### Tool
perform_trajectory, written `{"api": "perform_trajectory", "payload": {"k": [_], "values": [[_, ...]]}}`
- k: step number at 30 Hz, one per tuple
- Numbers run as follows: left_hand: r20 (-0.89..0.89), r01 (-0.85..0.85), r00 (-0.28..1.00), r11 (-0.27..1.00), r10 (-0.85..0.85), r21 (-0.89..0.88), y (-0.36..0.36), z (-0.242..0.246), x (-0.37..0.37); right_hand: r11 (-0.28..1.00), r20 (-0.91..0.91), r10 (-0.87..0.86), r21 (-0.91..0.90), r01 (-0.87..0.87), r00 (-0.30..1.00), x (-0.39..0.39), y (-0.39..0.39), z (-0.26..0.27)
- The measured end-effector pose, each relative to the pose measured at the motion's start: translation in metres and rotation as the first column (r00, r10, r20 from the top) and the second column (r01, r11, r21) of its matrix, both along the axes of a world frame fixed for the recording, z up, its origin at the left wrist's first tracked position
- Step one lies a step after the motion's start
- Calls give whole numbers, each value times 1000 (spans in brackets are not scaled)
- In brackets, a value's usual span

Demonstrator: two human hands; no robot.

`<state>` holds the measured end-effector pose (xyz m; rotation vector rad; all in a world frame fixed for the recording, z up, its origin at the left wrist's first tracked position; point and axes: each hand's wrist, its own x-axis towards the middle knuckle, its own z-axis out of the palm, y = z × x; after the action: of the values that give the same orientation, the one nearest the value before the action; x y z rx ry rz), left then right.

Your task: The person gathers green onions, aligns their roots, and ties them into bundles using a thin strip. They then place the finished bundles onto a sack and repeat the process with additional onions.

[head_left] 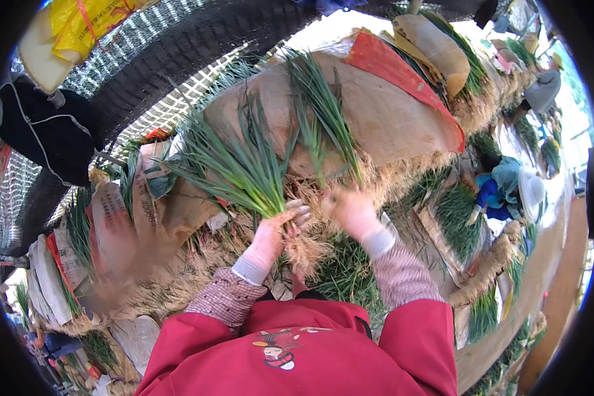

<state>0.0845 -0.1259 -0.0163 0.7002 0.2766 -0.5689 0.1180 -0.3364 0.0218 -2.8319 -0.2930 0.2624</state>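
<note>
A bunch of long green plants with pale fibrous roots [250,180] is gripped near its base by my left hand [277,230]. The leaves fan out to the upper left and the roots hang below the hand. My right hand [351,210], blurred, is just right of the bunch, at the root ends of other plants; whether it holds any cannot be told. Beyond it a smaller lot of the same plants [326,111] lies on a brown woven sack [396,116]. The sack covers a heap whose dense straw-coloured roots [411,173] stick out along its near edge.
Loose green leaves [349,272] litter the ground below my hands. More sack-wrapped bundles [121,213] stand at the left. A dark mesh net [163,59] hangs behind. At the right, a person in a pale hat [507,188] is beside another plant pile [458,220].
</note>
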Motion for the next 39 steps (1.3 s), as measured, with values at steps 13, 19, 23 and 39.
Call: {"api": "perform_trajectory", "payload": {"k": [13, 19, 23, 39], "values": [[65, 44, 996, 955, -66, 293, 18, -18, -19, -427, -839, 172, 409, 806, 516, 21, 72, -84], [-50, 64, 997, 941, -50, 331, 16, 19, -13, 146, -624, -51, 768, 624, 780, 26, 49, -27], [-6, 90, 995, 887, -98, 454, 4, 8, -12, 926, 75, -156, 359, 119, 985, 1, 84, -41], [-92, 110, 990, 994, -107, 25, 42, 24, 3, 977, -604, -59, 128, 170, 795, -61, -41, -27]]}}
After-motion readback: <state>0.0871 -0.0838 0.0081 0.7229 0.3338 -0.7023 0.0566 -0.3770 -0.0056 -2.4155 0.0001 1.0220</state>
